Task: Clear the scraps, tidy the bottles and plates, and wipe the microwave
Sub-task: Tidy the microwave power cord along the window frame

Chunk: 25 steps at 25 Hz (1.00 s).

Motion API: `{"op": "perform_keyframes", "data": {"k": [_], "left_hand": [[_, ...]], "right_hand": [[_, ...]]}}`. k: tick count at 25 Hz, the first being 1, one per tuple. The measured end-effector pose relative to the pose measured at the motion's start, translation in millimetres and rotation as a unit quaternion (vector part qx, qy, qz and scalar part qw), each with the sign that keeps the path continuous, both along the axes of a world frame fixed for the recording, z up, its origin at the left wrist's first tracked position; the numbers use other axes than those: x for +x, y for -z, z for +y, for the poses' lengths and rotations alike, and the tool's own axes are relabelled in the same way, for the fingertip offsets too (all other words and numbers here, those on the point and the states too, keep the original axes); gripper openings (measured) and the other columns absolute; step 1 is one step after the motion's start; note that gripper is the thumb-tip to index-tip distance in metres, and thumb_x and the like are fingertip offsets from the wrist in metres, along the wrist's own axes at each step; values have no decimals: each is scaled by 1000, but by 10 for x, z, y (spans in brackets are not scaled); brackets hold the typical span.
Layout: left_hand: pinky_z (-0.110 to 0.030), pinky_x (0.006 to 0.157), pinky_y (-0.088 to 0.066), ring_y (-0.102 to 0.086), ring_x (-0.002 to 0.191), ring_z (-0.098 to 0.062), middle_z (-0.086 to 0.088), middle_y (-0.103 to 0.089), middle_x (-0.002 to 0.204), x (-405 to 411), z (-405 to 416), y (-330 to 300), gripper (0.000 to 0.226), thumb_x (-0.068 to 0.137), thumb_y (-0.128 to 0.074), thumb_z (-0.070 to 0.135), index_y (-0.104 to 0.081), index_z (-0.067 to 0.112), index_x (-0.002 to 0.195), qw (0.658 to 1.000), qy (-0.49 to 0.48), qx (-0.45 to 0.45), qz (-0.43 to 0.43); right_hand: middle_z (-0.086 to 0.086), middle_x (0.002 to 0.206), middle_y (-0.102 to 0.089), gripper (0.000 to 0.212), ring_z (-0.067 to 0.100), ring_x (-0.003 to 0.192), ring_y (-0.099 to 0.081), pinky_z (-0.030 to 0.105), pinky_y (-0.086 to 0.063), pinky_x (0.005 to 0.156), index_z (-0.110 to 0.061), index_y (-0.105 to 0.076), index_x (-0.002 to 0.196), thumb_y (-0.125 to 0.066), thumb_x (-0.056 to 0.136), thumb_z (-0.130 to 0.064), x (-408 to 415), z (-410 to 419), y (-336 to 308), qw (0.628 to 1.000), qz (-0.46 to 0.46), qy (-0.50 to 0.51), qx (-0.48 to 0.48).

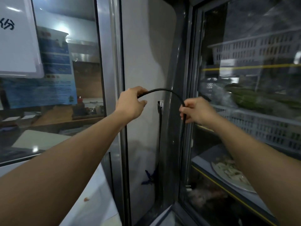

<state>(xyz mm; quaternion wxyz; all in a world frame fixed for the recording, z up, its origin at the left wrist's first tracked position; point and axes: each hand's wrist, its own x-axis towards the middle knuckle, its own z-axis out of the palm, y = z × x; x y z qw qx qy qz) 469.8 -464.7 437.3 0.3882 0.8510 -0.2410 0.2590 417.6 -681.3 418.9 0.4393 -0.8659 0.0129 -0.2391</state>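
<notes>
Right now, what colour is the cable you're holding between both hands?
Black. The cable arches between the left hand and right hand, seen in the head view.

Narrow pale wall strip (pixel 146 54) between two framed panes, bare above both hands. Left: glass window (pixel 68 79) with a white sheet (pixel 17 38) stuck on it, shutting off that side. Right: glass door (pixel 244 95) of a display cabinet, closing off the grey baskets (pixel 254 48) and the plate (pixel 231 175) behind it. Across the strip: black cable (pixel 164 91) arched between left hand (pixel 132 103) and right hand (pixel 195 111), both gripping it, then dropping along the door frame. Behind the arch: small wall socket (pixel 160 103) with a second black lead (pixel 160 144) hanging straight down. Below left: white surface (pixel 91 201) bearing one small scrap (pixel 86 199), open around it.
</notes>
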Motion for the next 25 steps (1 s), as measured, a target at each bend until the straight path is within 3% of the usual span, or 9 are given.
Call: {"op": "perform_keyframes", "data": {"k": [2,4,7,13,16,18,20,22,25], "left_hand": [[-31,98,-40,-49,119,-17,0,-54,129,-44,-35,65,42,86,-65,17,-55,23,126,999,-16,-2,-35],[-24,91,-37,-50,111,-12,2,-55,122,-96,-93,190,40,85,-67,16,-56,22,123,999,-5,-36,-33],[-22,89,-42,-53,99,-9,3,-59,108,-133,-259,459,38,83,-69,14,-55,17,119,993,48,-78,72],[-27,89,-46,-55,105,-16,-4,-60,107,-60,-626,917,43,86,-66,13,-46,12,123,951,136,-120,252],[-29,90,-48,-60,93,-19,0,-55,72,8,-683,1028,26,88,-62,10,-50,14,111,957,111,-131,236],[-37,91,-52,-62,86,-27,1,-51,64,65,-623,1029,16,88,-60,4,-52,14,98,958,103,-158,217],[-43,86,-53,-59,78,-25,-1,-49,64,125,-519,992,18,86,-60,2,-50,16,90,960,85,-174,200],[-39,80,-55,-56,71,-17,0,-53,69,190,-384,921,24,84,-65,5,-47,19,92,969,39,-173,173],[-32,72,-53,-57,70,-15,-1,-55,95,284,-166,763,45,78,-73,11,-42,22,108,975,-16,-189,114]], "right_hand": [[6,70,-62,24,17,63,-63,28,-53,54,-15,-57,69,-57,92,-9,25,-68,-140,1000,-11,24,17],[6,69,-60,25,17,61,-62,28,-53,53,-15,-55,69,-56,93,-8,66,-99,-258,998,-14,35,40],[6,69,-61,23,17,62,-63,29,-55,53,-14,-57,70,-56,93,-8,124,-98,-392,998,-24,34,54],[6,72,-62,22,16,63,-64,27,-56,54,-13,-58,73,-54,94,-8,262,-43,-561,996,-53,14,68],[6,73,-64,21,16,66,-66,26,-56,54,-13,-59,73,-54,94,-8,345,-47,-566,995,-65,17,77],[5,73,-64,22,16,67,-66,25,-55,53,-14,-60,73,-55,94,-9,388,-58,-546,993,-72,19,87],[5,73,-64,22,16,67,-66,24,-56,53,-14,-60,73,-55,94,-9,409,-71,-507,991,-74,20,106],[5,75,-64,19,15,69,-66,25,-58,55,-14,-61,76,-55,94,-10,419,-71,-460,989,-72,17,127],[5,76,-64,16,16,71,-66,26,-59,59,-13,-61,80,-54,94,-9,411,-20,-399,985,-74,7,155]]}}
